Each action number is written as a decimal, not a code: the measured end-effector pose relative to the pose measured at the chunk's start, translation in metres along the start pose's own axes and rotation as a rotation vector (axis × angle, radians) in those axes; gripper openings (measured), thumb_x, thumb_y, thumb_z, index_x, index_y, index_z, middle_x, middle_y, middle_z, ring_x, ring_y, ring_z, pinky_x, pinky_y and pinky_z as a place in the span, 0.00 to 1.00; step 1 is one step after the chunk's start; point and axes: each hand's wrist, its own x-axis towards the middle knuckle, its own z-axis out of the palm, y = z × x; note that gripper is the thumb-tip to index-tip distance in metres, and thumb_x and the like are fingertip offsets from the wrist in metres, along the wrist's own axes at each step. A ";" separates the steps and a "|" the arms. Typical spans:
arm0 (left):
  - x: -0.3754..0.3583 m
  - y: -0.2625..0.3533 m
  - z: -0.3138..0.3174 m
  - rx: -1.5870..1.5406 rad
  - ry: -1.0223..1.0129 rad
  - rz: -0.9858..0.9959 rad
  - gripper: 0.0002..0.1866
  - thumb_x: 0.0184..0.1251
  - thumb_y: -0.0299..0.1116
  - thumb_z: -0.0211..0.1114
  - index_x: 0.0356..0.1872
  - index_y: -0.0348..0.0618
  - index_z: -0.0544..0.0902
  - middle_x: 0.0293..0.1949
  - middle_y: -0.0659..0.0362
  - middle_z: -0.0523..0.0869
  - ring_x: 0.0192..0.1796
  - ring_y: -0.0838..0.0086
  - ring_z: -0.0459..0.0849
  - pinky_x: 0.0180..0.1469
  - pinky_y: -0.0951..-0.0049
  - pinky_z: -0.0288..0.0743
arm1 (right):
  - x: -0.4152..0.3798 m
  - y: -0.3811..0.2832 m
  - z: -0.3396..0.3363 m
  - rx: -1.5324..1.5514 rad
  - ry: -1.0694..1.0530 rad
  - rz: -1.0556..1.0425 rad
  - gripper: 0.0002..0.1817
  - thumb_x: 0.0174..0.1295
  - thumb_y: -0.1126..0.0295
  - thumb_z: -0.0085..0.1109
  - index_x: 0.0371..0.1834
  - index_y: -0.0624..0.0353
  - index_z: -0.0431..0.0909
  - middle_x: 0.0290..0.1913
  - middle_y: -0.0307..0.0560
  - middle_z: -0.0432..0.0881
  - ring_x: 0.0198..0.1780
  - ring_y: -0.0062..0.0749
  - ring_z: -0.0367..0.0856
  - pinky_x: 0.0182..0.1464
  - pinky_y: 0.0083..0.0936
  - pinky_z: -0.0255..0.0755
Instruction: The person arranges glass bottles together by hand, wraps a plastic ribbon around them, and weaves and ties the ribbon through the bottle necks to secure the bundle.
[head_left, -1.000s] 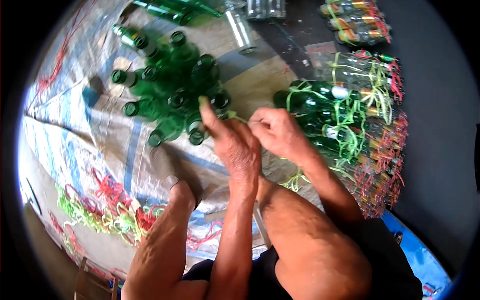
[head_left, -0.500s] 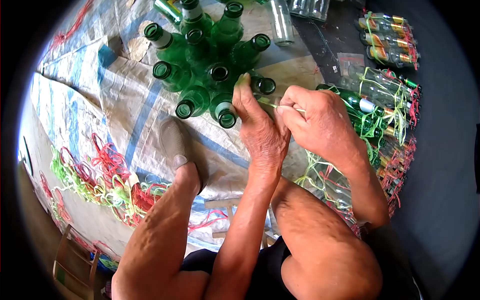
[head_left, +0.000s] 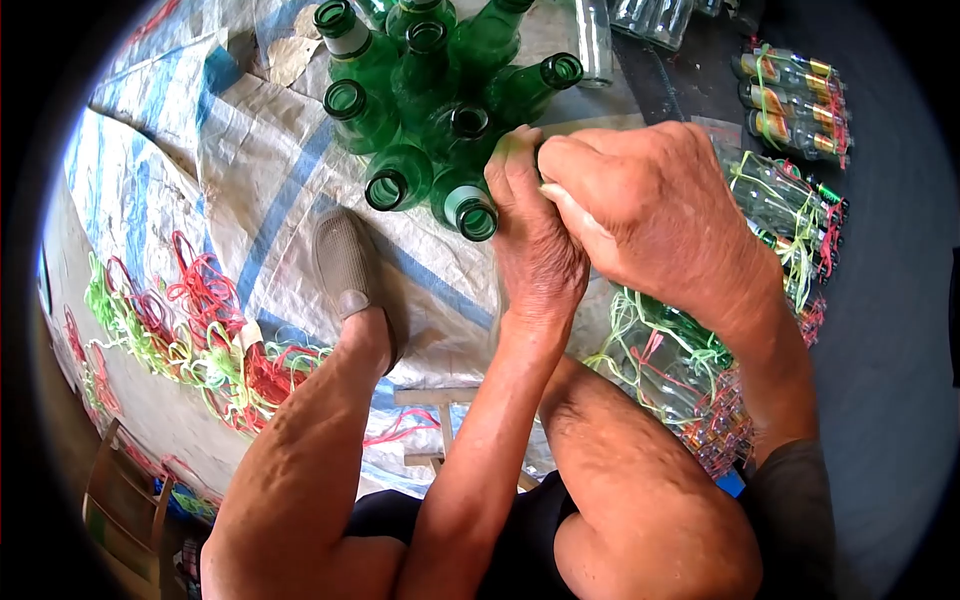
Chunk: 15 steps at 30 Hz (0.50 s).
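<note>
A: So how many green bottles in that far cluster?
B: Roughly nine upright on the tarp. Left hand and right hand both clenched against its right edge; can't tell what they pinch.

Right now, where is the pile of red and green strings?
In the head view, the pile of red and green strings lies low on the left, on the woven sheet, left of the grey shoe.

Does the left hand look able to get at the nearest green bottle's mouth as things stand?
Probably yes: the left hand lies right beside the bottle, whose open mouth shows uncovered; the right hand sits off to the other side.
</note>
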 end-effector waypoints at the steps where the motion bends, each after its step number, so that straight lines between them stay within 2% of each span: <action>1: -0.001 0.001 0.000 -0.022 -0.008 -0.039 0.31 0.73 0.32 0.69 0.72 0.34 0.68 0.69 0.42 0.72 0.69 0.43 0.74 0.70 0.53 0.73 | 0.003 0.001 0.000 -0.002 -0.011 -0.017 0.13 0.55 0.74 0.71 0.30 0.59 0.72 0.27 0.50 0.79 0.31 0.56 0.82 0.31 0.47 0.72; 4: 0.001 -0.005 0.001 0.065 -0.003 0.026 0.28 0.75 0.29 0.67 0.71 0.34 0.69 0.68 0.42 0.73 0.68 0.43 0.75 0.69 0.52 0.73 | 0.009 0.005 0.000 -0.051 -0.006 -0.051 0.11 0.56 0.73 0.71 0.32 0.59 0.74 0.27 0.51 0.79 0.31 0.56 0.82 0.31 0.46 0.73; 7: 0.002 -0.005 0.002 0.003 0.014 0.013 0.25 0.75 0.25 0.65 0.70 0.34 0.70 0.66 0.41 0.74 0.67 0.43 0.75 0.68 0.51 0.73 | 0.013 0.013 -0.002 -0.013 0.005 -0.051 0.10 0.57 0.73 0.71 0.34 0.60 0.77 0.27 0.52 0.79 0.31 0.56 0.82 0.31 0.46 0.73; 15: 0.004 -0.005 0.003 0.041 0.032 0.028 0.26 0.70 0.18 0.64 0.69 0.34 0.70 0.66 0.41 0.74 0.67 0.43 0.76 0.69 0.49 0.73 | 0.021 0.026 0.003 0.012 0.024 -0.067 0.08 0.61 0.73 0.67 0.32 0.62 0.77 0.25 0.55 0.76 0.29 0.56 0.79 0.31 0.44 0.71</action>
